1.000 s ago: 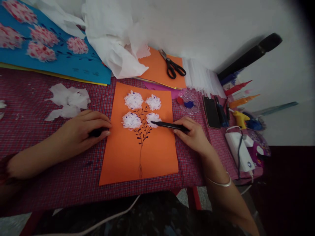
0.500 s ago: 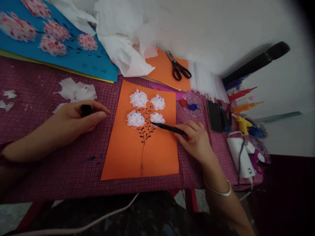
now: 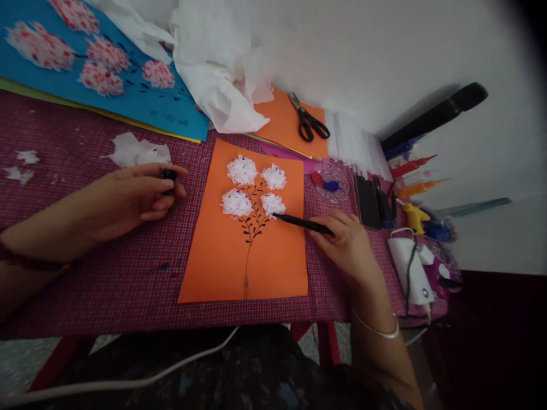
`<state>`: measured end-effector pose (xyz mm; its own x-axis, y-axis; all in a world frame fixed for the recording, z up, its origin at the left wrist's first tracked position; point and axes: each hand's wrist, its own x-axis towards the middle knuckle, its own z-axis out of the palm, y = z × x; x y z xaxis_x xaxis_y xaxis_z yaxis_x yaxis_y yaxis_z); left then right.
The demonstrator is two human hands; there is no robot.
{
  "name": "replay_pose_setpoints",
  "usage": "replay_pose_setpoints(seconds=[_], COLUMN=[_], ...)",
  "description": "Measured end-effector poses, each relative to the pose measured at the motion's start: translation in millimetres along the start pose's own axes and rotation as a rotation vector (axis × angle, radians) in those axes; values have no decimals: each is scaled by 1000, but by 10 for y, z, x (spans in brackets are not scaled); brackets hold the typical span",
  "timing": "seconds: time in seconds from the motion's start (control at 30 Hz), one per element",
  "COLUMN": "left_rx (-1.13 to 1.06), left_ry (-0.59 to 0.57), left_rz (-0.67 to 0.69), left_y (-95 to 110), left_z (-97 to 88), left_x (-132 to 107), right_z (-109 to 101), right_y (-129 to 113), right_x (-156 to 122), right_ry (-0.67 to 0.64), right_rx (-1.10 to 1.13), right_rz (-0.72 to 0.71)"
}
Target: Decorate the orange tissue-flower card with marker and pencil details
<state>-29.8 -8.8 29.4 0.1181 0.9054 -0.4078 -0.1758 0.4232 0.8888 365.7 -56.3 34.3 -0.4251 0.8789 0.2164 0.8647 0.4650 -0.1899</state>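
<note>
My right hand [image 3: 346,242] is closed around a slim black pen [image 3: 301,222]. Its tip is at the lower edge of the bottom-right white paper flower [image 3: 272,204]; whether it touches the flower I cannot tell. The flower is one of several blue-flecked white puffs on an orange sheet [image 3: 226,267], above a drawn stem [image 3: 248,262] with dark leaves. Left of the sheet, my left hand [image 3: 137,196] pinches a short black cap [image 3: 169,176] between thumb and fingers, off the paper.
White paper scraps [image 3: 137,151] lie beyond my left hand. A blue sheet [image 3: 154,117] with pink flowers is at the back left, beside crumpled white paper [image 3: 209,80]. Scissors [image 3: 310,122], a paint dish [image 3: 331,185], a phone [image 3: 367,202] and a glue gun [image 3: 414,218] stand rightward.
The pen tip has shifted from between the two lower flowers to the lower-right flower. My left hand has turned, showing more of the cap. The camera view has shifted slightly.
</note>
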Motion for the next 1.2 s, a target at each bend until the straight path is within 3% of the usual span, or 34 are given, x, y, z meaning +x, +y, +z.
replay_pose_setpoints(seconds=[0.17, 0.43, 0.63, 0.77, 0.9, 1.03, 1.2], left_rx=[-30, 47, 114, 50, 11, -95, -189], left_ry=[27, -83, -204, -220, -251, -261, -264], left_rz=[19, 57, 185, 244, 295, 304, 243], left_y=[-3, -138, -80, 96, 194, 104, -79], left_z=[54, -67, -55, 83, 348, 555, 560], left_x=[18, 81, 7, -111, -169, -101, 8], right_z=[-93, 71, 121, 53, 60, 223, 356], right_y=[189, 168, 39, -186, -454, -563, -475], right_x=[-69, 7, 197, 451, 637, 633, 535], right_ry=[28, 27, 198, 227, 264, 321, 284], right_rx=[162, 502, 858, 1085, 1361, 1488, 1418], right_rz=[70, 148, 225, 207, 186, 236, 286])
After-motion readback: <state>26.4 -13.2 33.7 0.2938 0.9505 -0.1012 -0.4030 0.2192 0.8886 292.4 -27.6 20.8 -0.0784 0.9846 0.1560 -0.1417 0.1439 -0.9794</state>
